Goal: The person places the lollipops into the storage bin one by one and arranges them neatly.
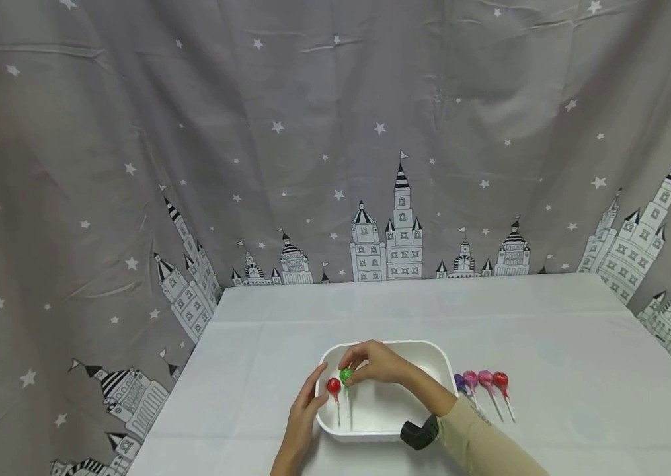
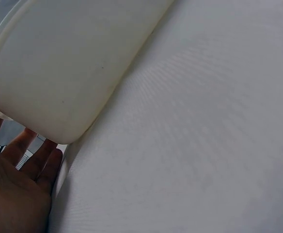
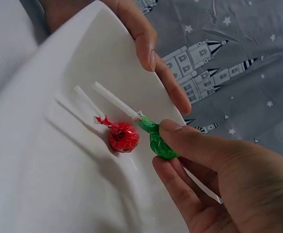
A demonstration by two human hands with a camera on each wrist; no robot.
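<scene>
A white tray (image 1: 394, 423) stands on the table, with a red lollipop (image 1: 334, 386) lying inside at its left end. My right hand (image 1: 375, 362) reaches over the tray and pinches the wrapped head of a green lollipop (image 3: 162, 144) between thumb and fingers. The green one's stick (image 3: 115, 101) points toward the near side, beside the red one's. At the tray's left rim, my left hand (image 1: 302, 416) holds the wall, thumb over the edge and fingers along the outside. In the left wrist view, the left hand's fingers (image 2: 37, 162) touch the tray's outer wall.
Right of the tray lie a purple lollipop (image 1: 460, 382), two pink lollipops (image 1: 486, 379) and another red lollipop (image 1: 500, 381). A black wrist device (image 1: 420, 433) sits at the right sleeve. A grey castle-print curtain (image 1: 335, 132) hangs behind the white table (image 1: 579, 370).
</scene>
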